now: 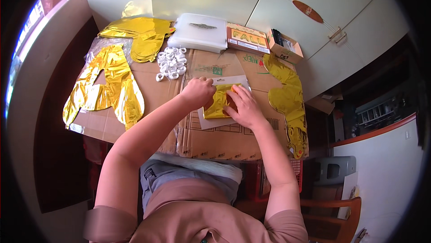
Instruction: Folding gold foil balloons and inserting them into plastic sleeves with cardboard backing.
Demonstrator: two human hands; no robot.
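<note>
A smooth, shiny gold foil piece (213, 108), folded into a small rectangle, lies on a flat, pale slotted sleeve (210, 123) on the cardboard-covered worktop (215, 146). The left hand (199, 93) curls at its upper left corner, grip hidden; the right hand (245, 107), fingers bent and thumb apart, touches its right part, whether pinching I cannot tell.
</note>
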